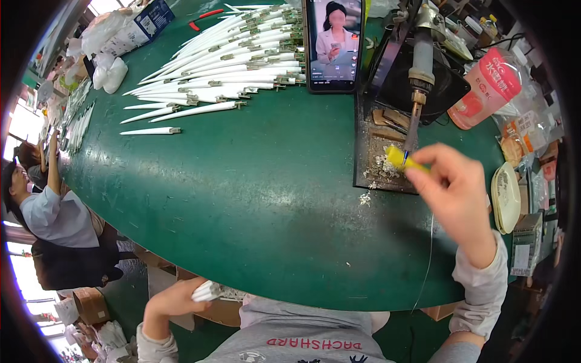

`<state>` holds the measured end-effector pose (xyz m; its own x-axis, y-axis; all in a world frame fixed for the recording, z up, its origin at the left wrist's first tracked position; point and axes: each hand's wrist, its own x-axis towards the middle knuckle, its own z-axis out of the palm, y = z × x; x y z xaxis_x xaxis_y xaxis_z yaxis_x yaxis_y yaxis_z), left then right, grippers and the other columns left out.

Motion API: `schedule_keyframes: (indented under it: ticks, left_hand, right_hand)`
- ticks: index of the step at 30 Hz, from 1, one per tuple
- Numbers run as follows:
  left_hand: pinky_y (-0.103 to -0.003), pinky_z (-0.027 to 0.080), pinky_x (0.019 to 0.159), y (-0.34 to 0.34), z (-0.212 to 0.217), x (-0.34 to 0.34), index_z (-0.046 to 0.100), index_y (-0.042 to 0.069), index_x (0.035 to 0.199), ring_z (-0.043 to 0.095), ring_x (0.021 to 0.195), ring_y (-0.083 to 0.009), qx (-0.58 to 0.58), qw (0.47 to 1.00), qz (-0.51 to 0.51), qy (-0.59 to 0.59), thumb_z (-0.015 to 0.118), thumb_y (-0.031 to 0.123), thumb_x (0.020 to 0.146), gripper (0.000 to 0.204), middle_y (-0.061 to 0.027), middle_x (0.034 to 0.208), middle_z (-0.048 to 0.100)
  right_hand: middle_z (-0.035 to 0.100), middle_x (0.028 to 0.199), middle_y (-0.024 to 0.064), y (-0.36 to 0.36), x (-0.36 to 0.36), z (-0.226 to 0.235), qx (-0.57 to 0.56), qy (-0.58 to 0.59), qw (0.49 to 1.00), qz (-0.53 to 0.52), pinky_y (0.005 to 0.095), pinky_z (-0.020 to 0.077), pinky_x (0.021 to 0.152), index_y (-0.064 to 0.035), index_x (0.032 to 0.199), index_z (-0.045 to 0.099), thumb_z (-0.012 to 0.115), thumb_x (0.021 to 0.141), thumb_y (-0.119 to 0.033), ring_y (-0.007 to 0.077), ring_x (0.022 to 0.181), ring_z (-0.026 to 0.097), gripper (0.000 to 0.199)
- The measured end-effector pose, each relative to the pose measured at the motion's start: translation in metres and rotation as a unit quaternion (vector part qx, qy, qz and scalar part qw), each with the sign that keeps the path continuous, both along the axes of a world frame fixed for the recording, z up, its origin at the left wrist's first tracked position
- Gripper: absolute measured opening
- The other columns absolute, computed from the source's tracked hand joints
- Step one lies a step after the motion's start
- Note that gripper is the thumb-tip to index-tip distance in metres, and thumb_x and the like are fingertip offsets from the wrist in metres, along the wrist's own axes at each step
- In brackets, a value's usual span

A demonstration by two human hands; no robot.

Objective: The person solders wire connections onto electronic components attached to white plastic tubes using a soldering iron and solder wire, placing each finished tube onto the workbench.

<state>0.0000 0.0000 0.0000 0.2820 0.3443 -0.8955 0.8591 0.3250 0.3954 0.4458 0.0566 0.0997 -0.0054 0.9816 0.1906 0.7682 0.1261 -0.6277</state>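
Pinched in the fingers of my right hand (457, 190) is a small yellow piece (397, 157), which looks like sponge or cloth. It touches the tip of the soldering iron (414, 118), which is mounted pointing down over a dark base (361, 163) strewn with solder crumbs. My left hand (175, 299) is at the table's near edge, closed around a bundle of white sticks (206, 291); their far ends are hidden. Many long white pointed sticks (206, 91) with small circuit boards at their blunt ends lie fanned out at the back left. One white stick (150, 131) lies apart from them.
A phone (331, 78) stands upright at the back of the green table (260, 212). Red-handled pliers (203, 19) lie behind the sticks. A pink-labelled plastic bottle (484, 91) and a pale dish (506, 196) are at right. Another person (54, 212) works at far left.
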Motion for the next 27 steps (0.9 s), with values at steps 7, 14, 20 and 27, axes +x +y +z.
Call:
schedule_keyframes:
  ticks: [7,14,20,27]
  left_hand:
    - [-0.035,0.045,0.084,-0.04,-0.224,-0.073,0.054,0.001,0.117,0.058,0.098,-0.026,0.166,0.944,0.216,-0.187,0.069,0.017,0.077,0.046,-0.0149,0.106,0.062]
    - [-0.035,0.046,0.085,0.03,-0.138,0.041,0.056,0.003,0.119,0.059,0.098,-0.0298,0.285,0.929,-0.086,-0.22,0.069,0.021,0.08,0.044,-0.0175,0.111,0.06]
    - [-0.037,0.046,0.086,0.023,-0.032,0.044,0.055,0.004,0.122,0.059,0.098,-0.0336,0.337,0.863,-0.263,-0.268,0.065,0.022,0.085,0.041,-0.0214,0.114,0.058]
    - [-0.037,0.05,0.078,0.098,0.1,0.053,0.057,0.005,0.116,0.061,0.09,-0.0305,0.205,0.808,-0.291,-0.47,0.065,0.01,0.084,0.033,-0.0146,0.109,0.061]
  right_hand:
    - [0.041,0.05,-0.0063,0.012,-0.003,0.012,-0.123,0.159,0.979,-0.021,0.0229,0.0231,0.044,0.003,0.083,0.061,0.067,0.082,-0.008,0.0005,0.048,0.032,0.012]
    - [0.041,0.047,0.0011,-0.006,-0.008,0.016,-0.09,0.023,0.996,-0.001,0.027,0.026,0.043,0.0003,0.081,0.062,0.068,0.079,-0.008,0.0076,0.042,0.034,0.011]
    - [0.044,0.048,0.0068,-0.016,0.038,-0.01,0.069,-0.196,0.974,-0.095,0.0317,0.0313,0.042,-0.0023,0.09,0.06,0.067,0.078,-0.007,0.0127,0.04,0.044,0.015]
    - [0.05,0.05,0.0053,-0.079,0.095,-0.002,-0.118,0.29,0.945,-0.1,0.0194,0.0414,0.037,-0.0014,0.092,0.048,0.06,0.077,-0.001,0.011,0.047,0.056,0.019]
